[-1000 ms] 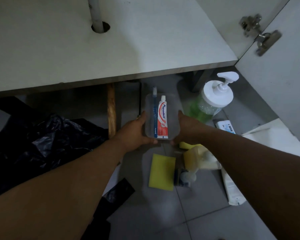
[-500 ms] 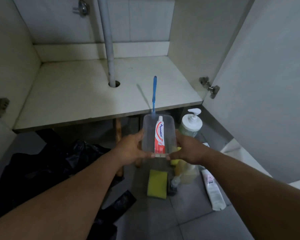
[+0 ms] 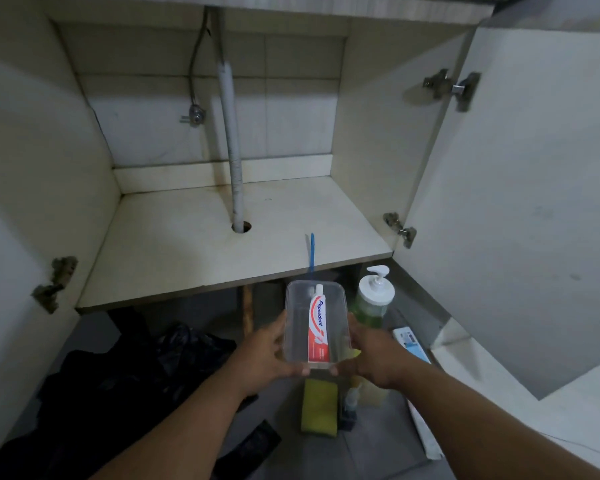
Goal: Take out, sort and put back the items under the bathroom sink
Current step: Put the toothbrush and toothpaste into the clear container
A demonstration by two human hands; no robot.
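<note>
A clear plastic container (image 3: 297, 327) is held in the air just in front of the cabinet shelf (image 3: 187, 251). My left hand (image 3: 267, 351) grips its left side and my right hand (image 3: 371, 358) grips its right side. Inside stands a red and white toothpaste tube (image 3: 317, 329). A blue toothbrush (image 3: 311, 252) sticks up out of the container's far end, over the shelf edge. The shelf is bare apart from the white drain pipe (image 3: 231, 147) passing through a hole.
On the floor under my hands lie a yellow sponge (image 3: 319, 407), a small bottle (image 3: 350, 403) and a white tube (image 3: 425, 434). A green pump bottle (image 3: 373, 299) stands to the right. Black plastic bags (image 3: 118, 386) lie left. The open cabinet door (image 3: 534, 188) stands right.
Both hands have lifted the container up toward the shelf edge. The view has tilted up, showing the whole inside of the cabinet.
</note>
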